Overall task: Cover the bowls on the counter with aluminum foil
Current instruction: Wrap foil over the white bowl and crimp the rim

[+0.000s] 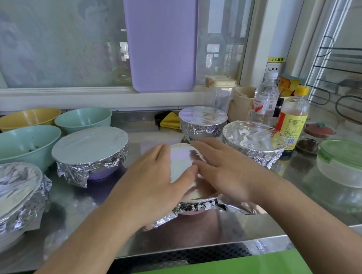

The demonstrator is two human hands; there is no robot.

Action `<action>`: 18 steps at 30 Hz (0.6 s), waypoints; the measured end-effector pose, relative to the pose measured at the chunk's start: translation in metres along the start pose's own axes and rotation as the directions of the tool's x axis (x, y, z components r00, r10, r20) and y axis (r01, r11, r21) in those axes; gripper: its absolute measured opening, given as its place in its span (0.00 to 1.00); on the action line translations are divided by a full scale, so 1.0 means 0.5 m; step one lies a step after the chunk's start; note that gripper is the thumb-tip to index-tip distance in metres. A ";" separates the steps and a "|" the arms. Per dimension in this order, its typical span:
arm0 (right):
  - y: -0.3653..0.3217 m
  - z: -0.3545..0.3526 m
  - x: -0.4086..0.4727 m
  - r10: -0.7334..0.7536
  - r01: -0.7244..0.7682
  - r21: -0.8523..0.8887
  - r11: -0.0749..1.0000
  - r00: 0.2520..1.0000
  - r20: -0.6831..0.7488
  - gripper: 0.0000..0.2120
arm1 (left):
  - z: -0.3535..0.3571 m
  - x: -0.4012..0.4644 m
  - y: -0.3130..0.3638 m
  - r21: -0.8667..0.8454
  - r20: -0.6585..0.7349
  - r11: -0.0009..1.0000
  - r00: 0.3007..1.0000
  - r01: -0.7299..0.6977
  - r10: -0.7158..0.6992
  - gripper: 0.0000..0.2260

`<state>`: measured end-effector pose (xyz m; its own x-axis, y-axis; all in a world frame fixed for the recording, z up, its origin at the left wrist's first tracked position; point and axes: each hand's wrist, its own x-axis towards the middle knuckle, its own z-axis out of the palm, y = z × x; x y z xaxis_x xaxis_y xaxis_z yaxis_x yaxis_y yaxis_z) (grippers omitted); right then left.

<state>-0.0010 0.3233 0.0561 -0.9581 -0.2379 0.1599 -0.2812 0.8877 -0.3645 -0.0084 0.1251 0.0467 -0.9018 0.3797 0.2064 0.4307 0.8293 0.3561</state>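
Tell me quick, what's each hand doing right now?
Left hand: open, pressing flat on the foil over the bowl.
Right hand: open, pressing the same foil.

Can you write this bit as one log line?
step: smoothing foil on centre bowl | left hand: flat on foil | right hand: flat on foil | uncovered: three bowls

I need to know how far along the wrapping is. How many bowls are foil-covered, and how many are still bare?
Foil-covered bowls: 5, including the one under both hands
Bare bowls: 3
Total: 8
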 end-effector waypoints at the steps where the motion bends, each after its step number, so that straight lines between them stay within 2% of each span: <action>1: -0.001 0.000 0.012 -0.006 0.006 -0.028 1.000 1.000 0.019 0.32 | -0.002 0.008 0.004 -0.005 0.011 1.000 1.000 0.000 0.000 0.19; 4: -0.007 -0.008 0.042 0.031 -0.026 -0.050 0.998 0.995 0.099 0.26 | -0.001 0.022 0.004 -0.032 0.051 0.999 0.999 0.002 -0.001 0.16; 9: 0.015 0.001 0.046 0.116 -0.113 -0.040 0.993 0.990 0.079 0.20 | 0.005 0.019 -0.013 -0.076 0.027 0.997 1.000 0.005 -0.003 0.13; 13: 0.024 0.005 0.031 0.148 -0.154 0.163 0.974 0.988 0.049 0.16 | 0.006 0.009 -0.025 -0.132 0.101 0.990 0.994 0.042 -0.029 0.10; 14: 0.027 0.008 0.019 0.148 -0.150 0.220 0.964 0.989 0.024 0.15 | 0.007 0.004 -0.029 -0.149 0.112 0.988 0.993 0.042 -0.025 0.11; 15: 0.024 0.009 0.002 0.142 -0.141 0.244 0.960 0.990 0.012 0.17 | 0.007 -0.003 -0.030 -0.178 0.104 0.983 0.994 0.049 -0.031 0.18; 16: 0.019 0.009 -0.016 0.123 -0.121 0.230 0.966 0.992 0.006 0.22 | 0.006 -0.010 -0.028 -0.217 0.075 0.974 0.996 0.060 -0.045 0.25; 18: 0.018 0.013 -0.044 0.085 -0.082 0.211 0.974 0.996 -0.005 0.29 | 0.007 -0.026 -0.024 -0.217 0.005 0.974 0.998 0.063 -0.064 0.32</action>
<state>0.0173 0.3340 0.0435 -0.9783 -0.1591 0.1330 -0.2067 0.8009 -0.5620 -0.0021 0.1115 0.0363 -0.9276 0.3278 0.1789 0.3701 0.7432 0.5573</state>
